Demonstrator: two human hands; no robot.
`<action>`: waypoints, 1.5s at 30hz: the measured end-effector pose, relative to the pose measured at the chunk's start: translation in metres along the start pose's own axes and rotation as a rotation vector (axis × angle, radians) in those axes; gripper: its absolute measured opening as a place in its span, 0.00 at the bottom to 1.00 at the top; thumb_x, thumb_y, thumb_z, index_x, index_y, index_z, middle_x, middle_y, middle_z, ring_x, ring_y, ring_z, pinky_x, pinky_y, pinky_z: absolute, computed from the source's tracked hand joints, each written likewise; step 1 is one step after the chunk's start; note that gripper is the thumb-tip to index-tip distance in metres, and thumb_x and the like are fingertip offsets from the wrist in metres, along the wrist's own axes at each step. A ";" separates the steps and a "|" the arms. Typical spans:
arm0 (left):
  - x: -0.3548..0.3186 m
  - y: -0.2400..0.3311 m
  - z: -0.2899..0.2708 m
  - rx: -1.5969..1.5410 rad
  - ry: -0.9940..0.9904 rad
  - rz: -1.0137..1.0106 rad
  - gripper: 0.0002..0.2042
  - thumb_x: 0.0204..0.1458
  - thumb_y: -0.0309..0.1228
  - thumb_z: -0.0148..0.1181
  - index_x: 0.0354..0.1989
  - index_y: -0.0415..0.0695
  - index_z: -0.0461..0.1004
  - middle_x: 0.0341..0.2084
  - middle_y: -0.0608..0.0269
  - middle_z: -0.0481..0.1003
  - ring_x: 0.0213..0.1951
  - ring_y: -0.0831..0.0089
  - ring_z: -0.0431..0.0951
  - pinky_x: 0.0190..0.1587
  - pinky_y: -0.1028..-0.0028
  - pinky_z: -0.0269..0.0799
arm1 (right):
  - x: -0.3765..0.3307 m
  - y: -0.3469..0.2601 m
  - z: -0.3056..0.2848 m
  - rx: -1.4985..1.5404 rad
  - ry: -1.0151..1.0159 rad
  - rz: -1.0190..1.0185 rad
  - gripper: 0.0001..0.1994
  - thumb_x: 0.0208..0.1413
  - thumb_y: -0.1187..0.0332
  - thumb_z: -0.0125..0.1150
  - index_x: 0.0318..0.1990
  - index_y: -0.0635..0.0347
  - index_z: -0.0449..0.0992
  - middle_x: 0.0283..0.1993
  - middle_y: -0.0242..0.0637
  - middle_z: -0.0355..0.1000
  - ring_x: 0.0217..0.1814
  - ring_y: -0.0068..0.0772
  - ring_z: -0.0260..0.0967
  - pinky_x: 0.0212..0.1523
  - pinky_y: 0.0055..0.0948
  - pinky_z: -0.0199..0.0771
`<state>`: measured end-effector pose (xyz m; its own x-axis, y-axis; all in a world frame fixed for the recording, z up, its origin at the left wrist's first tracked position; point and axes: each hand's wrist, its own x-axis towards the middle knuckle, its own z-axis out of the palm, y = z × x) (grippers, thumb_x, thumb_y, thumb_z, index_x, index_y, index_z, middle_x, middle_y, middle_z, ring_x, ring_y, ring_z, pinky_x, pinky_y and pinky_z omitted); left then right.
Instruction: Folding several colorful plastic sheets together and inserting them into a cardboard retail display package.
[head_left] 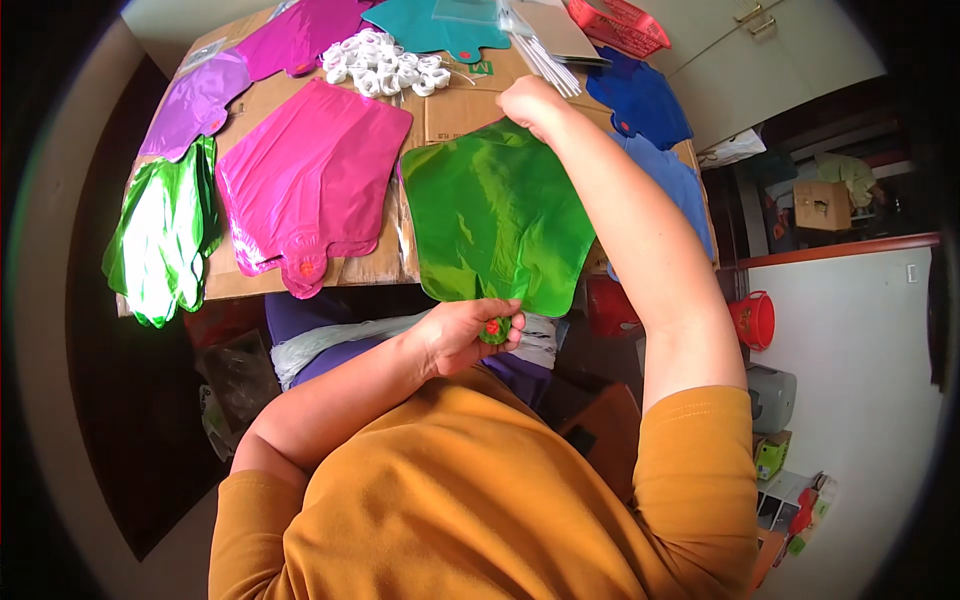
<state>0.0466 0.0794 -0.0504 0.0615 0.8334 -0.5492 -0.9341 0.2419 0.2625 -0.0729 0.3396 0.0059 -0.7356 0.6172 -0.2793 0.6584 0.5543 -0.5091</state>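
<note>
Firstly, one green foil sheet (500,220) extended over the near edge of the cardboard (455,122), its tab (493,330) gripped in the left hand (462,335) just off that edge; the right hand (532,105), fingers curled, was over the cardboard at the sheet's far edge, its hold unclear. Also present were pink foil (310,165) on the cardboard's left half and white string coils (385,68) toward its far side.

Left hand (462,336) curled close to the torso (440,480), right hand (533,105) stretched far forward
</note>
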 end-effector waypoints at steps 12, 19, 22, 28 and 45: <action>0.001 0.000 -0.004 -0.036 -0.079 0.045 0.06 0.58 0.28 0.55 0.41 0.41 0.70 0.32 0.60 0.74 0.36 0.70 0.75 0.45 0.68 0.74 | -0.011 0.027 -0.013 0.201 -0.137 -0.064 0.11 0.44 0.82 0.55 0.37 0.68 0.77 0.28 0.41 0.73 0.29 0.31 0.70 0.28 0.33 0.70; -0.002 0.004 -0.015 -0.161 -0.205 0.043 0.11 0.55 0.28 0.58 0.46 0.40 0.69 0.36 0.55 0.74 0.39 0.65 0.75 0.47 0.63 0.74 | -0.001 0.032 -0.005 0.113 -0.087 -0.027 0.13 0.42 0.78 0.55 0.38 0.65 0.78 0.26 0.33 0.70 0.27 0.25 0.62 0.26 0.29 0.62; -0.002 0.006 -0.012 -0.148 -0.170 0.033 0.10 0.56 0.28 0.57 0.44 0.40 0.70 0.35 0.57 0.74 0.37 0.69 0.74 0.45 0.66 0.73 | 0.000 0.028 -0.003 0.107 -0.072 -0.014 0.12 0.42 0.78 0.55 0.37 0.64 0.78 0.25 0.32 0.69 0.27 0.25 0.61 0.25 0.30 0.60; 0.005 0.004 -0.003 -0.056 -0.050 -0.009 0.04 0.59 0.29 0.53 0.36 0.42 0.69 0.30 0.64 0.72 0.34 0.74 0.72 0.41 0.71 0.72 | -0.016 0.019 -0.007 0.117 -0.048 -0.031 0.08 0.47 0.70 0.57 0.32 0.67 0.77 0.25 0.38 0.70 0.26 0.28 0.63 0.25 0.32 0.62; 0.006 0.000 0.004 -0.002 -0.004 0.014 0.05 0.59 0.30 0.54 0.38 0.42 0.70 0.31 0.64 0.73 0.35 0.71 0.74 0.44 0.70 0.72 | 0.004 0.008 0.006 -0.110 0.062 0.008 0.16 0.41 0.61 0.61 0.28 0.68 0.79 0.32 0.50 0.77 0.36 0.40 0.77 0.38 0.33 0.75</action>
<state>0.0488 0.0861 -0.0504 0.0495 0.8388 -0.5422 -0.9355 0.2290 0.2689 -0.0714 0.3430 -0.0048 -0.7213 0.6533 -0.2302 0.6801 0.6051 -0.4139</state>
